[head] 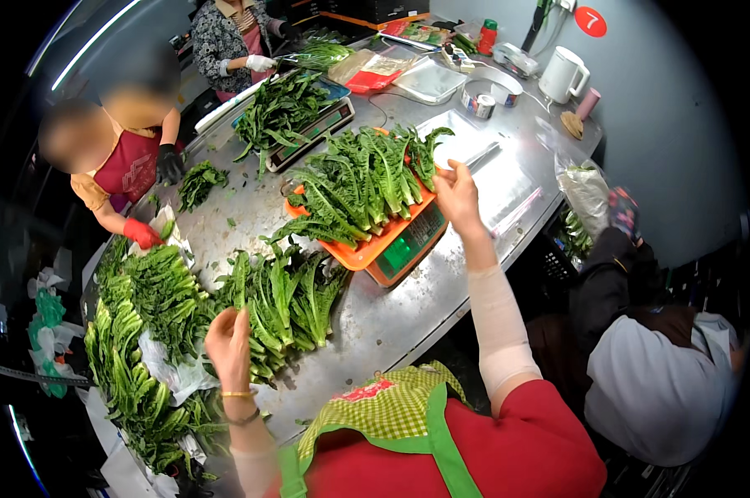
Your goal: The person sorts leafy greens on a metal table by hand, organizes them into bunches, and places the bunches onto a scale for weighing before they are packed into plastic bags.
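Observation:
Before me an orange weighing scale [406,249] with a lit green display stands on the metal table. Its orange tray [362,254] bears a row of leafy lettuce [362,180], stems toward me. My right hand [459,196] is at the tray's right edge, fingers bent, beside a separate lettuce piece [426,155]; whether it grips the stem I cannot tell. My left hand [229,348] hovers near a lettuce pile [281,299] left of the scale, its fingers loosely curled and apart, with nothing visible in them.
More lettuce [132,373] lines the table's left side, with plastic bags [169,367] among it. A gloved co-worker's red glove [142,233] touches greens there. Behind stands a second scale [313,134] under dark greens. At right a person holds a filled plastic bag [583,193]. A white kettle [563,75] stands far right.

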